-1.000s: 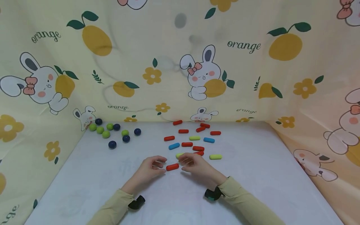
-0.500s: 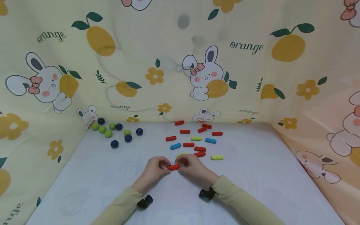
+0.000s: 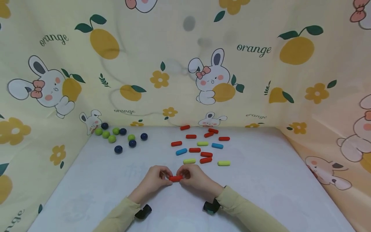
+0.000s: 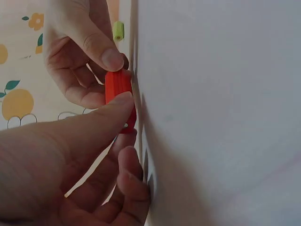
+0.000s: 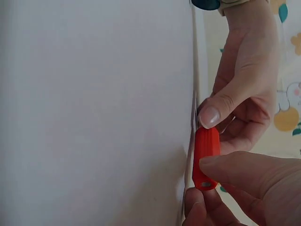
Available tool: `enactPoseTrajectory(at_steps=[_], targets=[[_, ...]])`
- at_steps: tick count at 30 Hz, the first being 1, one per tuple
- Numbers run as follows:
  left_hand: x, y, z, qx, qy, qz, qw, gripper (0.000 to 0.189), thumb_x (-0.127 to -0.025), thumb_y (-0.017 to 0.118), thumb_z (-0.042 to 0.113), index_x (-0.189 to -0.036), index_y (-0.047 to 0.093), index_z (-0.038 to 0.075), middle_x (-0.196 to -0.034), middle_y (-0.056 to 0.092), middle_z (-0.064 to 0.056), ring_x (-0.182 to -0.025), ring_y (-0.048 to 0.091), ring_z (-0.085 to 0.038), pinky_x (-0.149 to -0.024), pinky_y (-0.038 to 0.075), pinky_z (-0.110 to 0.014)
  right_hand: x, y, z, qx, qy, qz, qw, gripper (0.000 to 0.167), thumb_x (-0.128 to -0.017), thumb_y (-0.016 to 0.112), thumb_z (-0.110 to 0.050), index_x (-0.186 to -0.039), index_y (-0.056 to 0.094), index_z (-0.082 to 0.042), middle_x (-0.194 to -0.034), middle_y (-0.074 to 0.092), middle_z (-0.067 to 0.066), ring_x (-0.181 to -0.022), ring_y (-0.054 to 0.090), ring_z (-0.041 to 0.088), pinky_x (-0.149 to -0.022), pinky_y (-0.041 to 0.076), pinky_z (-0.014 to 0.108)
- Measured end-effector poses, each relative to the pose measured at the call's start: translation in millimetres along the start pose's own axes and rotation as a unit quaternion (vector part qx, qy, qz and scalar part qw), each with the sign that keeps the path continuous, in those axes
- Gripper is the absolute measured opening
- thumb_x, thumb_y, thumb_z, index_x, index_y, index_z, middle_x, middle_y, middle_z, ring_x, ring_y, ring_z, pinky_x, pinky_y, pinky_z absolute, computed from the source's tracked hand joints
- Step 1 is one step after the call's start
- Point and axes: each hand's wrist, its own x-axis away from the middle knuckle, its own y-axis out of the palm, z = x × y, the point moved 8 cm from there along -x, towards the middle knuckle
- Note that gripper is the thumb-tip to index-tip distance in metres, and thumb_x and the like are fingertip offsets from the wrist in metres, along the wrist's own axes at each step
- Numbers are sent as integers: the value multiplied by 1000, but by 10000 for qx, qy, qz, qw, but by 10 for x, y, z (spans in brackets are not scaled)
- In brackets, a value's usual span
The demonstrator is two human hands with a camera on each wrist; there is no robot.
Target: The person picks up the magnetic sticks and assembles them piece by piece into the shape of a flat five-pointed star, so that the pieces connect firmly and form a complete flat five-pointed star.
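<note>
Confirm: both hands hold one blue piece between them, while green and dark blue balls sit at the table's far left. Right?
Colour's wrong: the left hand and right hand hold a red piece between them, not a blue one, as the head view shows. The rest stands: green balls and dark blue balls sit at the far left of the table.

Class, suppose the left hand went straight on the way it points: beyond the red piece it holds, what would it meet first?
Most likely the right hand, which pinches the other end of the red piece, though exact alignment in depth is hard to judge.
</note>
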Motion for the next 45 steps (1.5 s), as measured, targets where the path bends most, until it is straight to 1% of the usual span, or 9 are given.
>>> enactPoseTrajectory(at_steps=[9, 14, 16, 18, 22, 27, 31, 36, 45], targets=[[34, 73, 34, -111, 150, -27, 9998, 18, -75, 81, 7, -89, 71, 11, -79, 62, 4, -62, 49, -14, -53, 41, -22, 80, 24, -45, 192, -20, 1, 9998, 20, -82, 75, -7, -100, 69, -14, -88, 63, -1, -79, 54, 18, -68, 46, 24], [57, 17, 0, 49, -11, -111, 9999, 22, -77, 81, 13, -95, 69, 11, -86, 63, 1, -70, 53, -16, -59, 45, -25, 103, 29, -35, 224, 3, -12, 9997, 20, -83, 75, -7, -100, 69, -14, -89, 64, -4, -81, 54, 16, -71, 47, 24], [60, -96, -17, 63, -106, 44, 9999, 26, -77, 81, 15, -99, 68, 10, -90, 64, -1, -76, 55, -17, -64, 47, -28, 112, 20, -2, 196, 84, -16, 9998, 20, -83, 75, -8, -101, 69, -15, -91, 64, -5, -83, 54, 16, -72, 48, 25], [58, -274, -35, 47, -190, 314, 9993, 29, -76, 81, 15, -102, 68, 9, -94, 65, -3, -81, 57, -19, -69, 49, -29, 125, 7, 33, 156, 189, -26, 9997, 21, -83, 75, -9, -101, 69, -16, -92, 63, -6, -84, 54, 16, -73, 48, 25], [52, -774, -72, -27, -240, 1089, 9938, 37, -76, 82, 16, -108, 67, 6, -104, 65, -10, -95, 60, -27, -78, 51, -36, 154, -32, 75, 75, 306, -61, 9995, 22, -83, 74, -8, -101, 67, -17, -93, 62, -7, -86, 54, 17, -73, 49, 26], [72, -1400, -248, -254, -146, 2084, 9776, 47, -78, 81, 21, -117, 62, 4, -116, 62, -16, -107, 55, -31, -90, 46, -45, 185, -100, 79, 149, 270, -44, 9995, 21, -83, 74, -7, -100, 67, -18, -91, 62, -5, -84, 54, 18, -72, 48, 26], [133, -1733, -490, -654, -386, 2567, 9635, 52, -79, 80, 22, -122, 59, 3, -121, 59, -17, -112, 51, -33, -94, 42, -49, 202, -125, 59, 128, 171, -94, 9997, 21, -83, 74, -6, -100, 67, -16, -90, 62, -2, -84, 54, 20, -71, 48, 26], [178, -1918, -755, -640, -733, 2608, 9605, 53, -81, 78, 19, -126, 56, 4, -126, 55, -17, -119, 45, -36, -98, 38, -51, 217, -141, 50, 130, 140, -138, 9997, 20, -83, 73, -5, -99, 67, -15, -91, 62, -2, -83, 55, 21, -71, 49, 26], [156, -1991, -1003, -418, -850, 2372, 9668, 55, -82, 77, 17, -127, 54, -2, -129, 51, -21, -121, 42, -40, -99, 36, -53, 229, -149, 59, 73, 122, -138, 9998, 21, -83, 73, -4, -100, 67, -14, -91, 63, -1, -82, 55, 21, -69, 48, 24]])
